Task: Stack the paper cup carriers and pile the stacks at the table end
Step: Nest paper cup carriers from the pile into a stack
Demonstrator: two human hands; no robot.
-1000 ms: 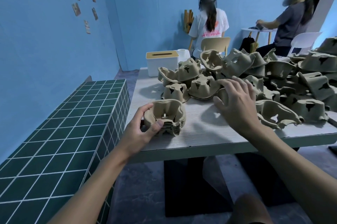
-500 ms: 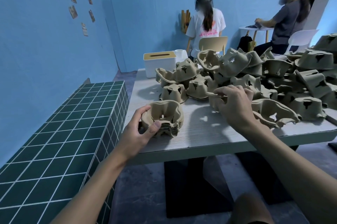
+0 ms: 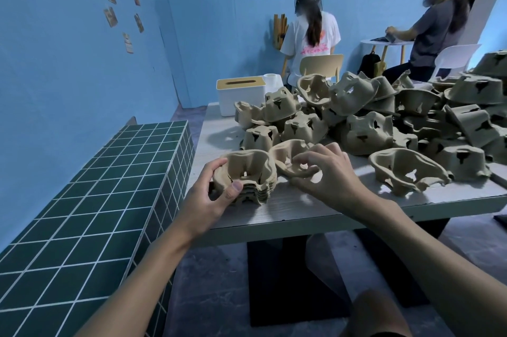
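nearest me, at lower centre of the frame, my left hand (image 3: pixel 208 199) still grips the short stack of cup carriers (image 3: pixel 247 180), thumb on its near wall and fingers round its left side. it steadies the stack on the near edge of the table (image 3: pixel 301 216). just right of it my right hand (image 3: pixel 332 174) pinches a single carrier (image 3: pixel 288 158) by its near rim, hollow side up. its edge is touching or almost touching the stack; i cannot tell which.

a second ago that hand was spread open over the heap. half a second ago it had closed on this carrier there. now the piece is out and beside the stack. i judge the pick is done, and the next step is to lift it over and nest it on top, pockets lined up with those below.

right of centre an open carrier (image 3: pixel 406 172) lies alone. beyond it, across the middle and right of the frame, the loose pile (image 3: pixel 384 117) is large, so the task looks to be at an early stage. at the far table end stands a white tissue box (image 3: pixel 241 95).
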